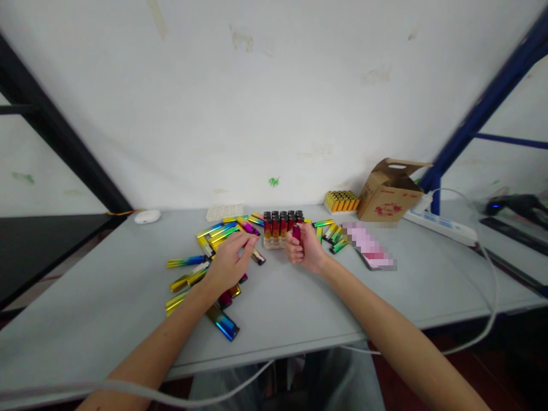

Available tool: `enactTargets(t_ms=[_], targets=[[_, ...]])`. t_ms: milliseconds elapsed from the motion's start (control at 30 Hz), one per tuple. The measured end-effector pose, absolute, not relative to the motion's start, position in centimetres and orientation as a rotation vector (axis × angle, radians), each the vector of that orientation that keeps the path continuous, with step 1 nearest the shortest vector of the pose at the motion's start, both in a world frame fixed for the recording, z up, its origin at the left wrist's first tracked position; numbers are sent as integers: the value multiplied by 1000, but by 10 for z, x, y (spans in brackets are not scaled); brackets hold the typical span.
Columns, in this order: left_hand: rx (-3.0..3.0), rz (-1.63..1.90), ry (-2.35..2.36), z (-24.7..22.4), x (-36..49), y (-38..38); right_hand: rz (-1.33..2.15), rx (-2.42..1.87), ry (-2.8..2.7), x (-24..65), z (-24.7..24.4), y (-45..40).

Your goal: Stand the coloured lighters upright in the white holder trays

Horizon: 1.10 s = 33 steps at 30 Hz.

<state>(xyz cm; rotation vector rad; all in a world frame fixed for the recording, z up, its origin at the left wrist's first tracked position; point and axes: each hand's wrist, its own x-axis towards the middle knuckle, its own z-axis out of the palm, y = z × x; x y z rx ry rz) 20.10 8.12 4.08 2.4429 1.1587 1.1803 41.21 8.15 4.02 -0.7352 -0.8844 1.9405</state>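
Close to the middle of the table, my right hand [305, 250] is wrapped round a dark red lighter [296, 232], held upright. Just behind it stands a tray [274, 244] with rows of red-to-gold lighters [280, 224] with black tops. My left hand [231, 260] is over a loose pile of lighters, fingers curled and thumb close to the fingertips; whatever it holds, if anything, is hidden. A lighter [259, 258] lies by its fingertips, and a blue-gold lighter [223, 323] lies nearer the front edge. Shiny yellow-green lighters [188, 279] spread to the left.
A white grid tray [225, 212] lies at the back. Behind on the right are a tray of yellow lighters [341, 201], an open cardboard box [387, 197] and a white power strip [445, 227]. A blurred pink item [370, 246] lies right. A white cable [492, 297] crosses the front edge.
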Motion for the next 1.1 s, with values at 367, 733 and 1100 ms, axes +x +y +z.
enactTargets(t_ms=[367, 733, 1100], targets=[[2480, 1142, 1147, 40, 201, 81, 1905, -702, -951, 412, 32, 82], [2567, 1050, 1106, 43, 201, 78, 1908, -791, -898, 411, 37, 81], [2597, 1059, 1088, 43, 202, 78, 1957, -800, -857, 409, 40, 80]])
